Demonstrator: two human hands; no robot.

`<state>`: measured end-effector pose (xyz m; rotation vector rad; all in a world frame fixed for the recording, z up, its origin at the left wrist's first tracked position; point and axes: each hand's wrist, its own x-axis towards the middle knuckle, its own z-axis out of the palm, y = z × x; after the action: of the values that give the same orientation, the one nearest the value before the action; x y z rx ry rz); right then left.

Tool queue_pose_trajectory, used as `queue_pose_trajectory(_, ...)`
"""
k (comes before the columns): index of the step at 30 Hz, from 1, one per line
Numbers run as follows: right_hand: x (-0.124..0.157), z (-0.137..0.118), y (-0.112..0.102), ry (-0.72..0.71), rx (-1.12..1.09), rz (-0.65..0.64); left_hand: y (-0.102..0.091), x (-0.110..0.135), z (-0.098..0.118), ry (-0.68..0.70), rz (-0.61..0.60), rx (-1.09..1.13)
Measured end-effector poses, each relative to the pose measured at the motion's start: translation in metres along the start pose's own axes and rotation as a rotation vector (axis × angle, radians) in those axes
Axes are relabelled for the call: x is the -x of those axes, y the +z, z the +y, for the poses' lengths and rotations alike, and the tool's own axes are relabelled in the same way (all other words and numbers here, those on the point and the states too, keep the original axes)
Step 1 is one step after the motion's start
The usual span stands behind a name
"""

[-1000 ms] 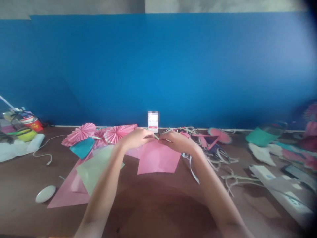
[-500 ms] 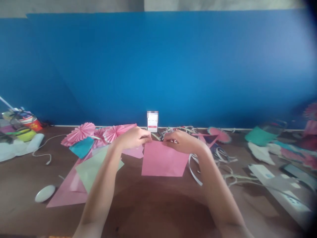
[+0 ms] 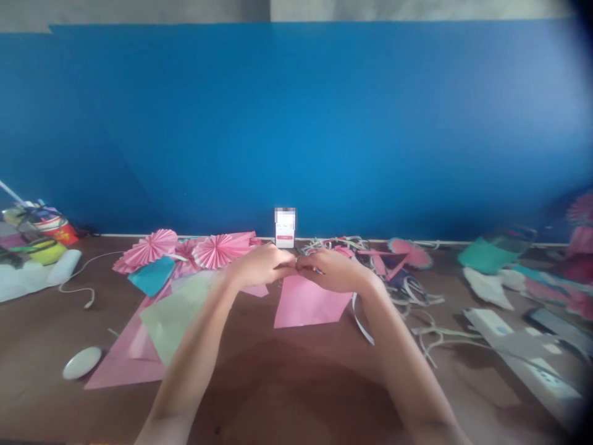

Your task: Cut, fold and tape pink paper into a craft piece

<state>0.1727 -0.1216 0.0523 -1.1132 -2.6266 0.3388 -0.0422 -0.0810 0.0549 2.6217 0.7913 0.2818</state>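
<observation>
A sheet of pink paper hangs below my two hands, its lower edge just above or on the brown table. My left hand pinches the paper's far edge near its upper left corner. Right beside it, my right hand has its fingers closed on the same edge. The fingertips of both hands meet, and they cover the top of the sheet. Behind the hands a phone stands upright against the blue wall.
Pink pleated paper fans, a teal piece and pale green paper lie on the left. A white oval object sits near them. Paper strips, a power strip and a dark phone are on the right.
My hands have come together until the fingertips meet, the left moving right. The pink sheet has shifted slightly right and tilted, with more of its top edge covered by the hands.
</observation>
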Motion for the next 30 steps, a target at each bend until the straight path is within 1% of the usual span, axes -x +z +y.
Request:
queue_pose_trajectory(2, 0.003, 0.005, -0.006, 0.009, -0.033, 0.003, -0.005, 0.004, 0.001, -0.003, 0.007, 0.028)
queue_pose_trajectory(6, 0.015, 0.016, -0.021, 0.077, -0.051, 0.047, -0.020, 0.020, -0.001, -0.077, 0.038, 0.103)
queue_pose_trajectory(9, 0.026, 0.024, -0.030, 0.166, -0.117, 0.090, -0.030, 0.031, -0.006, -0.116, 0.051, 0.165)
queue_pose_trajectory(12, 0.035, 0.031, -0.036, 0.251, -0.191, 0.116, -0.035, 0.035, -0.010, -0.151, 0.049, 0.230)
queue_pose_trajectory(18, 0.043, 0.034, -0.040, 0.295, -0.294, 0.162, -0.038, 0.039, -0.008, -0.185, 0.057, 0.289)
queue_pose_trajectory(24, 0.045, 0.037, -0.041, 0.368, -0.284, 0.238, -0.042, 0.047, -0.010, -0.217, 0.058, 0.316)
queue_pose_trajectory(28, 0.043, 0.041, -0.040, 0.391, -0.222, 0.393, -0.033, 0.035, -0.017, -0.230, 0.023, 0.309)
queue_pose_trajectory(29, 0.042, 0.041, -0.039, 0.379, -0.234, 0.405, -0.029, 0.030, -0.018, -0.226, 0.005, 0.296)
queue_pose_trajectory(30, 0.039, 0.039, -0.038, 0.357, -0.262, 0.384, -0.026, 0.026, -0.018, -0.222, -0.010, 0.279)
